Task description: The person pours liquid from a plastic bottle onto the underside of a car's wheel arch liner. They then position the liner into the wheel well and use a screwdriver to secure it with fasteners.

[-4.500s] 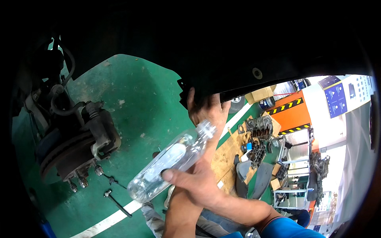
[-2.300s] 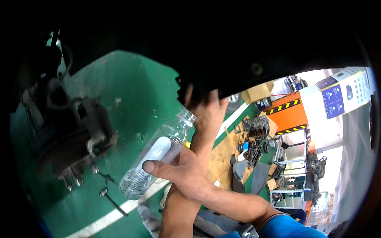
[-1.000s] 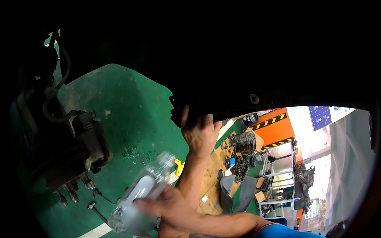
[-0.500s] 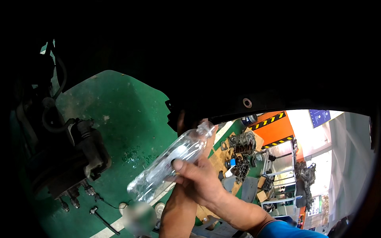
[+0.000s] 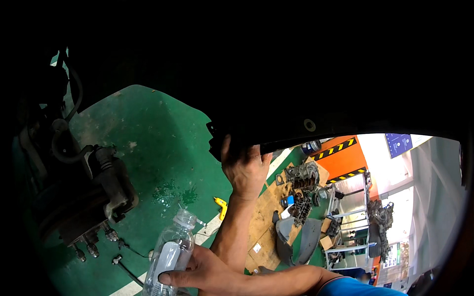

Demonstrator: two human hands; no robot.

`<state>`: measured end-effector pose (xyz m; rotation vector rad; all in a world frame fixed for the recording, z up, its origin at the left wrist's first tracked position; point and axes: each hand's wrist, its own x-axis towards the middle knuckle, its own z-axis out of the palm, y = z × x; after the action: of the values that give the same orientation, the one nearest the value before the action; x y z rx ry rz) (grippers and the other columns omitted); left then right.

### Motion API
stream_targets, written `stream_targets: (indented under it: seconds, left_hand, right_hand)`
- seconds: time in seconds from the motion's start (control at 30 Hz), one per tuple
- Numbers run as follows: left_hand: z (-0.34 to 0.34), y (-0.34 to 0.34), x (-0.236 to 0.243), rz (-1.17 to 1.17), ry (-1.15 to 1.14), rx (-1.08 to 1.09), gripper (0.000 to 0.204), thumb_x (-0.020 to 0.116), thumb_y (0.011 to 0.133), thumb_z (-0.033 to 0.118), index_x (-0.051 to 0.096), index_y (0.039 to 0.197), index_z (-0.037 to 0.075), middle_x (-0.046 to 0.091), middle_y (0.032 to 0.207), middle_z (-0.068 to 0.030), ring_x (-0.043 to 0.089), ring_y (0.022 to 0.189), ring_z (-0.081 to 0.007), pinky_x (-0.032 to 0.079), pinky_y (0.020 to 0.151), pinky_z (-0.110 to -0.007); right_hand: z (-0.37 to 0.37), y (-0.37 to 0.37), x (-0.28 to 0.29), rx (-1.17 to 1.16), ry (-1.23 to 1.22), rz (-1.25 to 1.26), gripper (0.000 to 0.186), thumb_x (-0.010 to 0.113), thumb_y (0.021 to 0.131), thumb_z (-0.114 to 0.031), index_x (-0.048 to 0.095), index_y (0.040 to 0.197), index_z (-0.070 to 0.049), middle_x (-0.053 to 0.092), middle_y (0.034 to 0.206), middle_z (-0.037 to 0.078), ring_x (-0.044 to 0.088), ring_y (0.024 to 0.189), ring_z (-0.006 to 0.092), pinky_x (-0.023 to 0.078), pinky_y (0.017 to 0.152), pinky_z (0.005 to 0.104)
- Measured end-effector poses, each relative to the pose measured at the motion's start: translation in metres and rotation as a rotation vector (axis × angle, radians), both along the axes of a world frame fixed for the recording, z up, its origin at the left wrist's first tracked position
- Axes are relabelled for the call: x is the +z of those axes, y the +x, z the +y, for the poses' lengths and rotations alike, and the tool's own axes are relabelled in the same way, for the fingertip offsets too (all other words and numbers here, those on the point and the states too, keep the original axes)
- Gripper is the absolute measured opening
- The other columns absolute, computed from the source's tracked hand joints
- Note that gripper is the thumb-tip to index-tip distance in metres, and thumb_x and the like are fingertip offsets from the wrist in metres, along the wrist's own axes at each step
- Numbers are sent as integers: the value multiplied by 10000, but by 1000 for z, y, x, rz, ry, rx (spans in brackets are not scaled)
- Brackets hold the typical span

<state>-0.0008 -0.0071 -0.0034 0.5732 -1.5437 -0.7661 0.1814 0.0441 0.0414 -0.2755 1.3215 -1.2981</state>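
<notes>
My right hand (image 5: pixel 197 271) is wrapped round a clear plastic bottle (image 5: pixel 173 249) at the lower front, its thumb across the near side. The bottle stands nearly upright in the hand, its neck pointing up, with a pale label on its side. I see no cap on it. Farther up, my left hand (image 5: pixel 245 172) reaches to the lower edge of a large dark panel (image 5: pixel 286 135). Its fingers curl onto that edge, and their tips partly vanish into the dark. My right forearm crosses in front of the left one.
A wheel hub with brake caliper (image 5: pixel 116 190) and studs juts in at the left, a hose above it. Wet splashes (image 5: pixel 173 192) and a yellow tool (image 5: pixel 221 208) lie on the green floor. Engine parts (image 5: pixel 302 177) sit on cardboard at right, near a metal rack (image 5: pixel 348 232).
My right hand has brought the bottle down and left, away from the panel edge, turning its neck from up-right to nearly upright. The left hand, mostly hidden behind the bottle before, now shows.
</notes>
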Motion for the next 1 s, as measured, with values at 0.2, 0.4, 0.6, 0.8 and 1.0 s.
stream_targets:
  seconds: [0.2, 0.4, 0.6, 0.8, 1.0]
  left_hand:
    - [-1, 0, -2, -24, 12, 2, 466, 775, 787, 283, 627, 1175, 73, 698, 1035, -105, 657, 962, -282, 450, 1005, -458]
    - [10, -17, -57, -88, 121, -434, 348, 505, 1007, 276, 515, 1272, 50, 646, 1141, -49, 621, 1034, -148, 428, 1049, -403]
    - [6, 3, -7, -161, -46, -42, 424, 710, 861, 318, 594, 1208, 103, 687, 1072, -25, 669, 982, -144, 377, 1110, -420]
    - [-1, 2, 1, -50, 6, -25, 374, 767, 772, 233, 665, 1087, 57, 717, 797, -91, 704, 790, -236, 417, 1047, -445]
    - [-2, 0, 1, -1, 26, -35, 380, 782, 740, 200, 673, 1065, 37, 720, 830, -93, 697, 833, -251, 424, 1032, -448]
  right_hand:
    - [14, -50, 24, -97, 102, 149, 409, 723, 864, -150, 542, 1193, 13, 658, 1086, 83, 623, 1020, 174, 503, 904, 331]
    - [10, -94, 58, -410, -6, 160, 419, 718, 875, -214, 518, 1128, 53, 651, 978, 110, 651, 905, 172, 543, 825, 310]
    - [14, -84, 43, -378, -44, 117, 407, 711, 883, -176, 525, 1173, 41, 639, 1069, 95, 624, 973, 184, 497, 909, 331]
    - [10, -52, 27, -165, -39, 170, 447, 751, 854, -109, 500, 1203, 14, 634, 1040, 44, 599, 966, 119, 492, 864, 286]
    - [-3, -15, 9, -6, 36, 69, 485, 762, 852, -138, 479, 1217, 9, 621, 1015, 23, 586, 933, 103, 489, 828, 263]
